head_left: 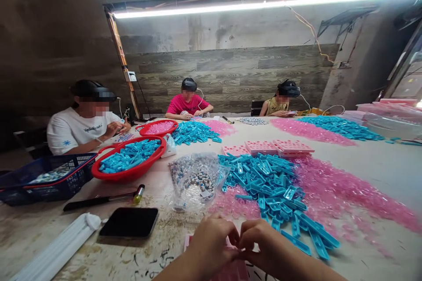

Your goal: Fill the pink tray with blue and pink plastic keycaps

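Note:
My left hand and my right hand meet fingertip to fingertip at the front of the table. Both are closed in a pinch, and whatever sits between the fingers is hidden. Below them lies a pink plastic tray, mostly covered by my hands and wrists. Just beyond my right hand spreads a heap of blue plastic pieces, long and hollow. Small clear pink pieces lie in front of my left hand, beside a clear bag of small metallic parts.
Pink perforated trays stand behind the heap; more pink pieces spread right. At left are a phone, a hammer, a red basket of blue pieces and a dark blue basket. Three people in headsets sit around the table.

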A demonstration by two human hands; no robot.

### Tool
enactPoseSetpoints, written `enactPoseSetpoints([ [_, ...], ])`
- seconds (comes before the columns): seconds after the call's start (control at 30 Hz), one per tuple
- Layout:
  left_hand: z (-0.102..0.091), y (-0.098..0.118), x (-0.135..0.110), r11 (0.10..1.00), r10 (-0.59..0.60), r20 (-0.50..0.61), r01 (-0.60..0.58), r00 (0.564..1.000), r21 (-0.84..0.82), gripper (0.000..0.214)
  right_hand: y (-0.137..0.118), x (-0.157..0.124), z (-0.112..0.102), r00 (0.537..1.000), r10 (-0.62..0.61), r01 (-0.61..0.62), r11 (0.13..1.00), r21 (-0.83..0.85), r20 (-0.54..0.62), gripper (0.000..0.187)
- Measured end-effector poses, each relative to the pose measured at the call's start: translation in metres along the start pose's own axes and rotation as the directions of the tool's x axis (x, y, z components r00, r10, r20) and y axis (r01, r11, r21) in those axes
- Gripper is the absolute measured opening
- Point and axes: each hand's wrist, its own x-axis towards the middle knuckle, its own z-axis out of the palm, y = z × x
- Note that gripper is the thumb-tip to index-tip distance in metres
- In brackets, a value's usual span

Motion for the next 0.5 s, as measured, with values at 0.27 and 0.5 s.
enactPoseSetpoints([
  [0.27,-0.003,-0.005,0.004,0.992,0.104,0.034,-0.101,0.994,-0.077,0.018,-0.004,0.0,-0.002,0.992,0.02,-0.011,0.998,-0.067,0.127,0.013],
  [0.5,0.006,-0.013,0.006,0.991,0.135,0.042,-0.134,0.99,-0.012,0.02,0.005,0.0,0.004,0.992,0.004,0.007,0.997,-0.079,0.129,0.015],
])
